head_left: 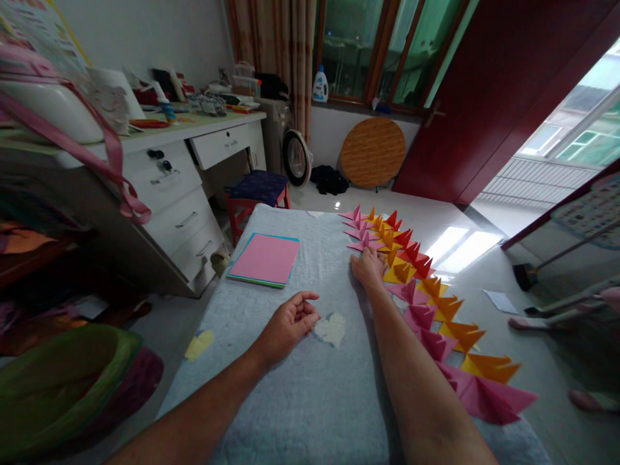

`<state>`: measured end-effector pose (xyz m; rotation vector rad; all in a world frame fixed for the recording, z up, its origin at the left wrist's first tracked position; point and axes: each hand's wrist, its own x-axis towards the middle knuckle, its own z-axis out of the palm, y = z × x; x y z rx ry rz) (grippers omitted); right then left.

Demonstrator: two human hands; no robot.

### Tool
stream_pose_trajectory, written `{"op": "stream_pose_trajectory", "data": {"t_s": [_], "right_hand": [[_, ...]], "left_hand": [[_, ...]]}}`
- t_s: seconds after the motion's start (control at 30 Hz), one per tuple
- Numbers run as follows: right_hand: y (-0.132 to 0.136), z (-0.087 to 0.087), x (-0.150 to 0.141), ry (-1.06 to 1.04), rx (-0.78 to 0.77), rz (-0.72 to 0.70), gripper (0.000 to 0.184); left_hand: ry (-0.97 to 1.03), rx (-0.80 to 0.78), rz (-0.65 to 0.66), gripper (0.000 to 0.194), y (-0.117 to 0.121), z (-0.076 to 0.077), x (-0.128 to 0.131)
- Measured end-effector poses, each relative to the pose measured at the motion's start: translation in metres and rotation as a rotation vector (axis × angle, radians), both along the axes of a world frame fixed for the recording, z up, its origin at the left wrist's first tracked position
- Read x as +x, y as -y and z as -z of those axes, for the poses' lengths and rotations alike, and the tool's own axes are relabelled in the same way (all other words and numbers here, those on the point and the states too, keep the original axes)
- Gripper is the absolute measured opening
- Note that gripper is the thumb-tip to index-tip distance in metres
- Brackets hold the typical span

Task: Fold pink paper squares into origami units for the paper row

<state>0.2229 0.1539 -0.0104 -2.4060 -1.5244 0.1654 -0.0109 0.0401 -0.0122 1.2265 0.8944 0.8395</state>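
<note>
I see my right hand (371,265) at a pink paper crane (365,243), just right of the frame's centre; if its fingers pinch it, I cannot tell. My left hand (288,326), below centre, has its fingers loosely bent, little spread

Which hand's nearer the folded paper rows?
Right. The right hand is at the folded paper rows, by a pink piece; the left hand is apart, to their left.
</note>
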Motion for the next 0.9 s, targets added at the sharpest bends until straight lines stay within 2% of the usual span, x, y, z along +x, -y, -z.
{"op": "stream_pose_trajectory", "data": {"t_s": [0.27, 0.47, 0.53, 0.6, 0.67, 0.77, 0.83, 0.9], "right_hand": [[0.005, -0.003, -0.002, -0.010, 0.012, -0.010, 0.048], [0.019, -0.016, -0.010, -0.028, 0.085, -0.077, 0.043], [0.026, -0.022, -0.019, -0.048, 0.114, -0.170, 0.039], [0.033, -0.027, -0.034, -0.085, 0.127, -0.310, 0.034], [0.041, -0.029, -0.053, -0.127, 0.127, -0.460, 0.028], [0.051, -0.026, -0.082, -0.183, 0.127, -0.643, 0.026], [0.055, -0.019, -0.099, -0.257, 0.137, -0.759, 0.027], [0.057, -0.011, -0.112, -0.300, 0.142, -0.776, 0.032]], "left_hand": [[-0.019, 0.005, -0.016, 0.040, 0.001, -0.003, 0.000], [-0.172, 0.201, -0.179, 0.024, 0.002, -0.005, -0.008], [-0.244, 0.315, -0.286, 0.019, -0.003, -0.006, -0.014], [-0.295, 0.431, -0.440, 0.016, -0.011, -0.006, -0.022], [-0.323, 0.482, -0.610, 0.019, -0.021, -0.005, -0.032], [-0.288, 0.423, -0.807, 0.026, -0.037, 0.000, -0.043], [-0.253, 0.363, -0.843, 0.025, -0.044, 0.005, -0.047], [-0.211, 0.313, -0.836, 0.026, -0.047, 0.010, -0.047]]}}
